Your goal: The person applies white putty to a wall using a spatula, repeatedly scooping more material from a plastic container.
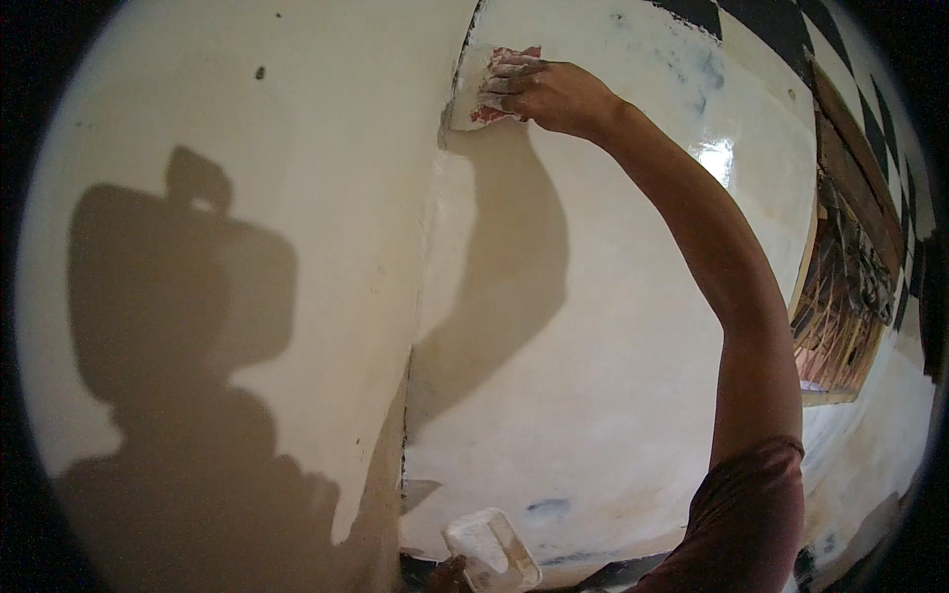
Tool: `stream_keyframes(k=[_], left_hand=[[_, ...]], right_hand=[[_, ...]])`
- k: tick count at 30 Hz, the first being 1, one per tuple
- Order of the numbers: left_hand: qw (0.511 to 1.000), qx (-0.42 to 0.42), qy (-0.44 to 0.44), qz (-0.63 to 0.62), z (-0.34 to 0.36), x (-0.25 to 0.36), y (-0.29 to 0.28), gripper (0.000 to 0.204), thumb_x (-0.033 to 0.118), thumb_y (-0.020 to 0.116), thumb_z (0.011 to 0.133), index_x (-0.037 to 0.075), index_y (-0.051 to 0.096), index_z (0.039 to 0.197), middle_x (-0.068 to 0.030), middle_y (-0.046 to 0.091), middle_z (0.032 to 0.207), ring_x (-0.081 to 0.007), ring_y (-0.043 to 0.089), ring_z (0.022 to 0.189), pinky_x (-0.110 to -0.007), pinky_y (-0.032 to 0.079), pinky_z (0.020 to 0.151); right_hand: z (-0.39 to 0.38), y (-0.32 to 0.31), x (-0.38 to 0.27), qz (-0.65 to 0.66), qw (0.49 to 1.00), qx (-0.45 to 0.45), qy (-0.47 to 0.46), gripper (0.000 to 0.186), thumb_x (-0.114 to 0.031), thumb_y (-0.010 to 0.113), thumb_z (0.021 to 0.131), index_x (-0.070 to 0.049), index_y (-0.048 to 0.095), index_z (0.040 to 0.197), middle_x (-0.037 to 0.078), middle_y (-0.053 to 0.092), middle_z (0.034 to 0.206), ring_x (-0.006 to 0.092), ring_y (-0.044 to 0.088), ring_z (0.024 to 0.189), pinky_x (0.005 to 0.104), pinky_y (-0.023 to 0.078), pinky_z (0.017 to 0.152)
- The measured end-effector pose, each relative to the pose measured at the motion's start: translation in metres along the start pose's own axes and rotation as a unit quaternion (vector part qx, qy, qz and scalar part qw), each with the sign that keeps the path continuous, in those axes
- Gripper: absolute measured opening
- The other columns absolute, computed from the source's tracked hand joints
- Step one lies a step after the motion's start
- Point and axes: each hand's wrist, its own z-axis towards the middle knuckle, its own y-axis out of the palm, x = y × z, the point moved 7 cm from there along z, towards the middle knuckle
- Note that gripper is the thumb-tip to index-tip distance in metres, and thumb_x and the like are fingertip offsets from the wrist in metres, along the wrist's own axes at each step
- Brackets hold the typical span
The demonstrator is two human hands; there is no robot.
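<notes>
My right hand [534, 94] is raised high on the pale wall, close to the corner seam. Its white-smeared fingers press a flat red piece [486, 115] streaked with white against the surface; its exact kind is unclear. At the lower edge, my left hand [448, 575] shows only in part, dark and closed at the side of a white rectangular plastic tub [491, 551]. White paste lies inside the tub.
Two cream walls meet at a rough vertical seam [423, 267] with dark gaps. A framed opening [845, 296] with sticks behind it lies at right. Black-and-white checks [771, 25] run along the upper right. Shadows of my head and arm fall on the walls.
</notes>
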Motion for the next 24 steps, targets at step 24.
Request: stream_keyframes(k=[24], left_hand=[[0.996, -0.037, 0.018, 0.078, -0.001, -0.003, 0.019, 0.033, 0.027, 0.046, 0.097, 0.004, 0.059, 0.117, -0.009, 0.058, 0.107, -0.0199, 0.053, 0.098, -0.038, 0.042, 0.089]], right_hand=[[-0.107, -0.069, 0.007, 0.022, 0.986, -0.042, 0.16, 0.019, 0.005, 0.057, 0.072, -0.008, 0.063, 0.084, 0.008, 0.065, 0.084, 0.0267, 0.064, 0.082, 0.0386, 0.054, 0.072]])
